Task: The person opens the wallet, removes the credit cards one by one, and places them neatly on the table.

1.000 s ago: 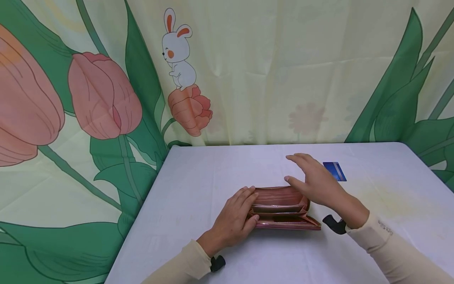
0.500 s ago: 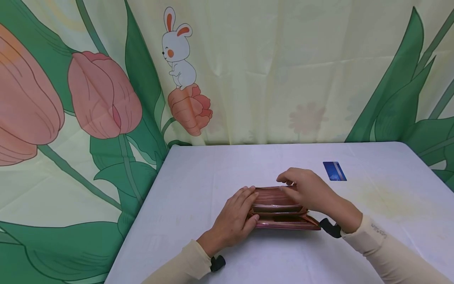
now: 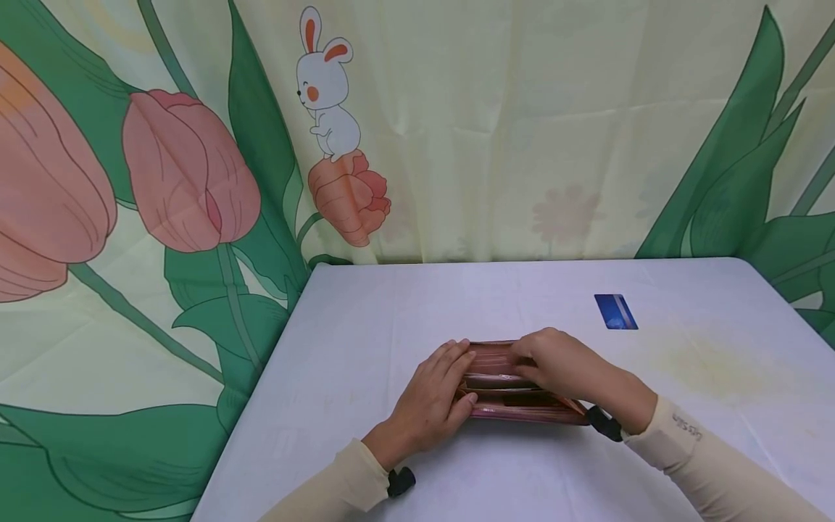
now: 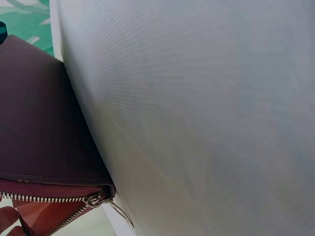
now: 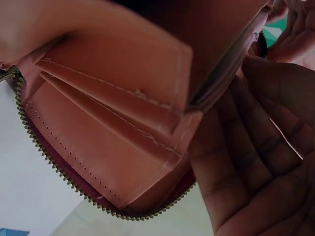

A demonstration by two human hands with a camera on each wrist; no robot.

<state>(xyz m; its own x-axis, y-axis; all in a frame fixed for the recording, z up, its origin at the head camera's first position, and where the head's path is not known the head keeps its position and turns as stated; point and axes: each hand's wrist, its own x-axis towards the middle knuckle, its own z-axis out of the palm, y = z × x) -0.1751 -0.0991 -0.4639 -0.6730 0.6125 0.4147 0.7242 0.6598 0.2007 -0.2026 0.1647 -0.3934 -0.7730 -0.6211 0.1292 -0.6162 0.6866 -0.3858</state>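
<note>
A brown-pink zip wallet stands unzipped on the white table, its pockets facing up. The left hand holds the wallet's left end, with fingers over the back part and thumb at the front. In the left wrist view, the wallet's dark outer side and its zipper pull show. The right hand reaches into the wallet at the right. In the right wrist view, its fingers lie against the inner divider beside stitched card slots. The right fingertips are hidden, and whether they pinch anything cannot be seen.
A blue card lies on the white table, behind and to the right of the wallet. A curtain printed with tulips, leaves and a rabbit hangs behind the table's far edge.
The right hand has come down and left from above the wallet's right end, and its fingers are now inside. The left hand and the blue card have stayed put.
</note>
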